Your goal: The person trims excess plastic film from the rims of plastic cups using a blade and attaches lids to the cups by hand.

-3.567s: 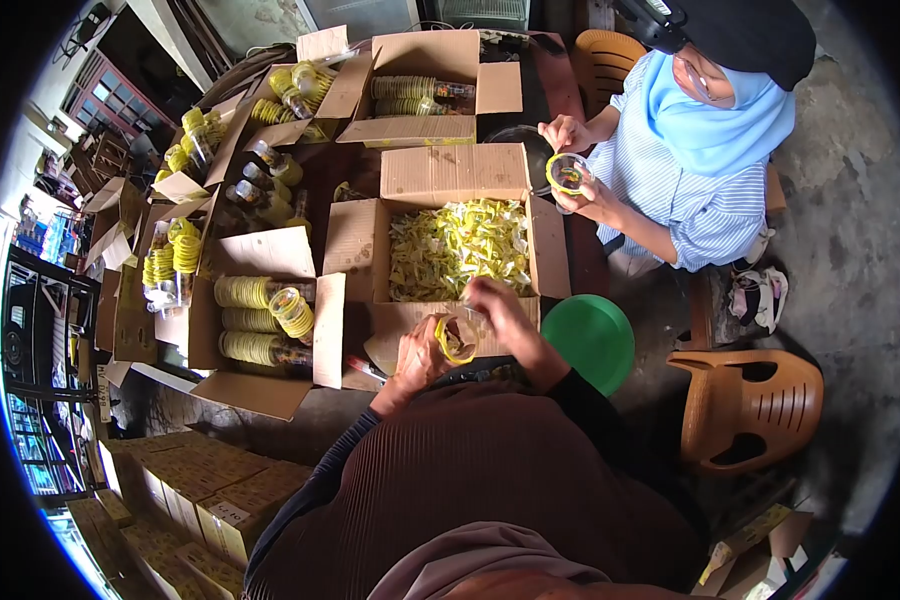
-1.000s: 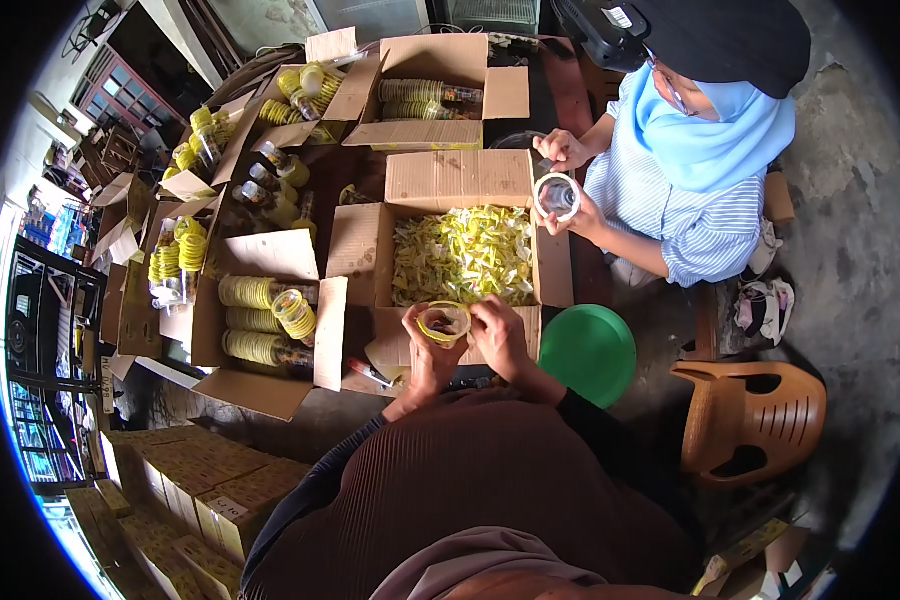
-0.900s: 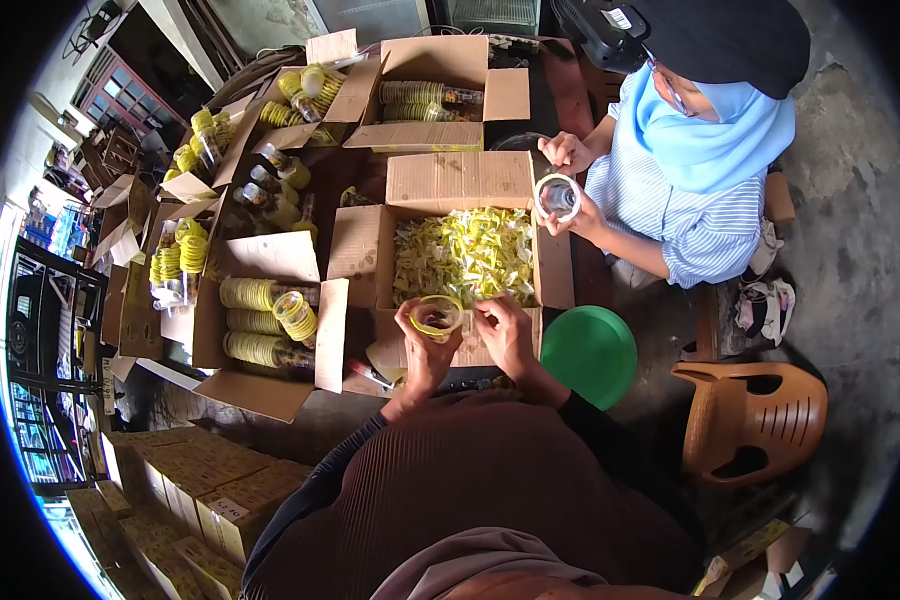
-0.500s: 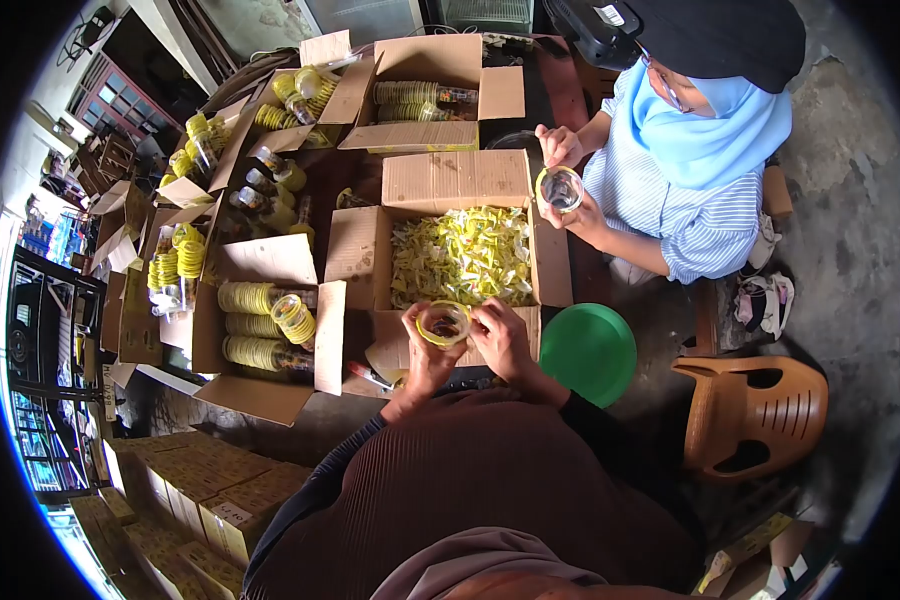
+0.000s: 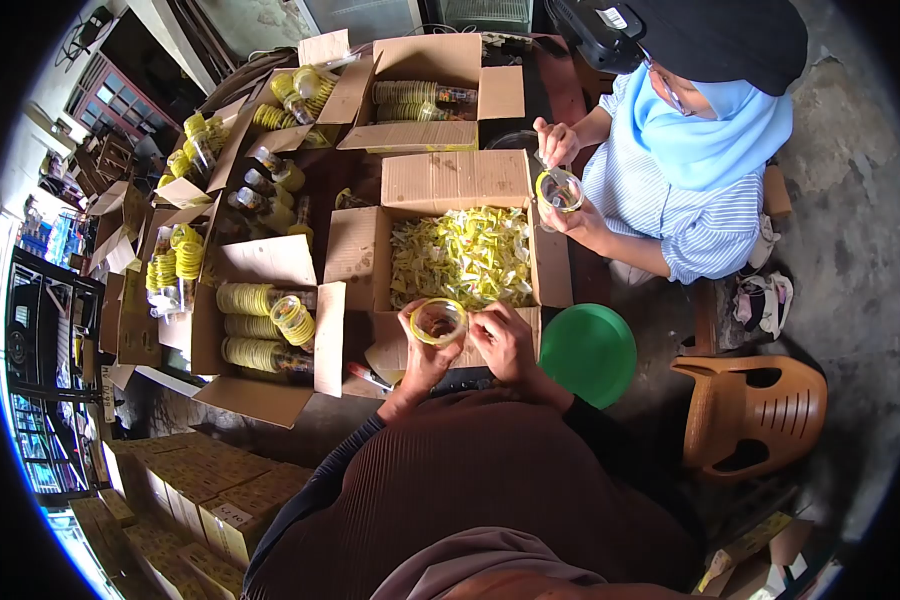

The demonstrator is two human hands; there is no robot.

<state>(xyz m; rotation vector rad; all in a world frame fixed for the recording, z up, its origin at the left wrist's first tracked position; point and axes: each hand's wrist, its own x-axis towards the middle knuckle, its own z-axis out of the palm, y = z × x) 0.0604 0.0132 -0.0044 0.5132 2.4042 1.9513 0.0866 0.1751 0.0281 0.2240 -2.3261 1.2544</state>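
Note:
A clear plastic cup with a yellow rim (image 5: 438, 322) is held in my left hand (image 5: 425, 362), its open top facing up and something dark inside. Close by the cup's right side is my right hand (image 5: 503, 345), fingers bent together; whether it pinches anything is too small to tell. Just beyond both hands stands an open cardboard box (image 5: 354, 258) full of small yellow and clear packets (image 5: 460, 255).
Across at the right, a person (image 5: 670, 190) holds another yellow-rimmed cup (image 5: 560, 190). Boxes of stacked cups (image 5: 250, 325) stand at the left. A green round lid or basin (image 5: 588, 355) and an orange chair (image 5: 755, 415) are at my right.
Compared with the oldest frame, my right hand has come from over the packets to beside the cup. The cup has shifted slightly left and turned upward. The other person's cup has moved slightly.

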